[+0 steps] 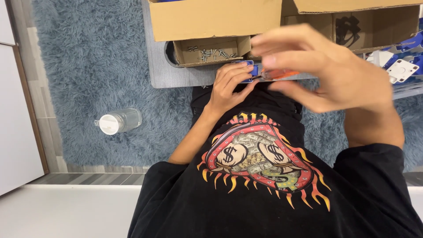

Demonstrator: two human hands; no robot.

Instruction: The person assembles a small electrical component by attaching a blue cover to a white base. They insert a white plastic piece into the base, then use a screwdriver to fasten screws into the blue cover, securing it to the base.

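Together, left hand [229,86] pinches blue part [249,70]; right hand [326,70] holds screwdriver [277,74].

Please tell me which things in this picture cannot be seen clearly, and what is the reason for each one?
- Blue part, head view: mostly covered by the left hand; shape unclear.
- Orange-handled tool: its tip is hidden behind the blurred right hand.
- Screws in the small cardboard box: too small to count.
- White and blue parts: cut off by the right edge.
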